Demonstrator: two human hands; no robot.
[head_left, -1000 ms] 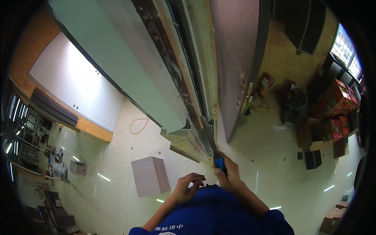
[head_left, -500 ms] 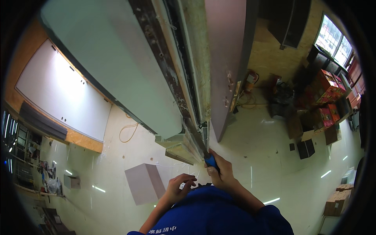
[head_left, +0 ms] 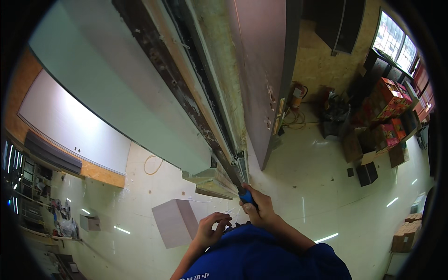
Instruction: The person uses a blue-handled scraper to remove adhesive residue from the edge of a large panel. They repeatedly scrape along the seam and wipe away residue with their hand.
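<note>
My right hand (head_left: 259,207) is closed around the blue handle of a hand tool (head_left: 248,198). The tool meets the lower end of a long, dirty frame edge (head_left: 189,108), and its working end cannot be made out. In front of my waist my left hand (head_left: 212,228) holds nothing, its fingers loosely bent and the thumb apart from them. Left of the frame edge stands a large pale door panel (head_left: 126,84). On the right, a pinkish panel (head_left: 261,70) has chipped patches and a brass-coloured plate (head_left: 279,114) on its edge.
A grey box (head_left: 173,224) stands on the pale floor to my left, near a looped yellow cord (head_left: 152,164). To the right are a fire extinguisher (head_left: 297,97), red patterned cartons (head_left: 391,99) and an opened cardboard box (head_left: 358,145). A white board (head_left: 77,119) leans far left.
The view has shifted slightly, so the frame edge and door panel appear farther left and more slanted. My right hand and the tool sit slightly lower and to the left. My left hand has barely moved.
</note>
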